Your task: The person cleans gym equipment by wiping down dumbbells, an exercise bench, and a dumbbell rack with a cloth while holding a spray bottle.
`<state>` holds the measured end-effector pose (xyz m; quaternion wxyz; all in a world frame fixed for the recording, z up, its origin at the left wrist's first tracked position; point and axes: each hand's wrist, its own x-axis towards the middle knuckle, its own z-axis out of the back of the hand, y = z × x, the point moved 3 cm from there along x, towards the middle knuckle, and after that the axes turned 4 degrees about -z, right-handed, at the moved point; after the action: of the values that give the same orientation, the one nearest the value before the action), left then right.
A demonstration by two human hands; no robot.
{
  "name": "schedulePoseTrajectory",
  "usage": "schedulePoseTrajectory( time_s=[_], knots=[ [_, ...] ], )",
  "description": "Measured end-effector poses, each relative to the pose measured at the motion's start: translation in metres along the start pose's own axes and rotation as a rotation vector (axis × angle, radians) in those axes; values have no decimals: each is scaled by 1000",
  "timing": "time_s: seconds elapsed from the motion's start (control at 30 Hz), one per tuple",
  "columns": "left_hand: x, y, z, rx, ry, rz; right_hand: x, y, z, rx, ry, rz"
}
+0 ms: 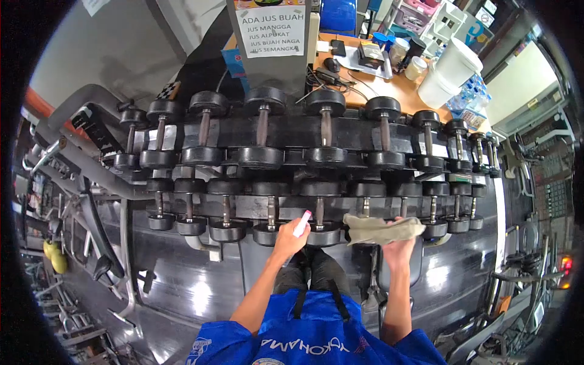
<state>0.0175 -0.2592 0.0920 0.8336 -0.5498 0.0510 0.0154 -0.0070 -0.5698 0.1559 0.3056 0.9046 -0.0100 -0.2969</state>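
My left hand [289,242] is closed around a slim white item with a pink tip [301,224]; its exact kind is too small to tell. It is held just above the near end of a dumbbell [272,210] in the lower row. A greyish-beige cloth [380,230] is gripped in my right hand [398,250], spread over the front of the lower row and partly hiding the dumbbells behind it. Black round-headed dumbbells with metal handles lie side by side on the two-tier rack [298,131], several on each tier.
Behind the rack stands a wooden desk [347,91] with cables, jars and a white bucket [438,88]. A paper sign [272,33] hangs on a grey panel. Gym machines [91,176] flank the left, with more equipment [529,267] on the right. The dark floor [176,280] is shiny.
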Motion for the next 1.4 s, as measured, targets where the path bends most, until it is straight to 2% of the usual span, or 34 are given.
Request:
schedulePoseTrajectory(
  time_s=[0.13,0.23,0.33,0.37,0.47,0.6,0.63,0.73,0.77,0.87,1.0,1.07,1.2,1.27,1.33,1.4],
  knots=[
    [10,-7,-1,-4,16,101,5,-20,17,32,-12,-309],
    [17,11,-9,-26,22,153,-16,-22,-7,104,73,-321],
    [22,19,-16,-34,2,178,-19,-23,3,151,198,-373],
    [24,21,-18,-29,-8,180,-20,-24,3,175,301,-375],
    [33,29,-27,-37,-32,154,-7,-34,28,-134,180,-232],
    [44,30,-32,108,-85,18,-1,-29,25,-467,112,-5],
    [45,32,-35,117,-78,17,7,-27,36,-700,105,118],
    [51,30,-42,120,-82,-8,23,-18,50,-947,125,240],
    [53,28,-45,118,-88,-19,27,-16,54,-981,60,282],
    [60,36,-55,174,-3,70,38,-4,49,-1365,77,365],
    [65,29,-62,170,-15,113,59,-13,44,-1370,5,394],
    [70,38,-68,181,-25,69,83,-31,58,-1210,45,343],
    [66,47,-72,138,-66,29,123,-76,59,-1230,-8,352],
    [59,53,-72,102,-102,13,138,-98,32,-1195,5,461],
    [46,50,-67,39,-142,25,161,-122,5,-1254,137,797],
    [32,57,-64,39,-174,-6,179,-148,-19,-1374,263,734]
  ],
)
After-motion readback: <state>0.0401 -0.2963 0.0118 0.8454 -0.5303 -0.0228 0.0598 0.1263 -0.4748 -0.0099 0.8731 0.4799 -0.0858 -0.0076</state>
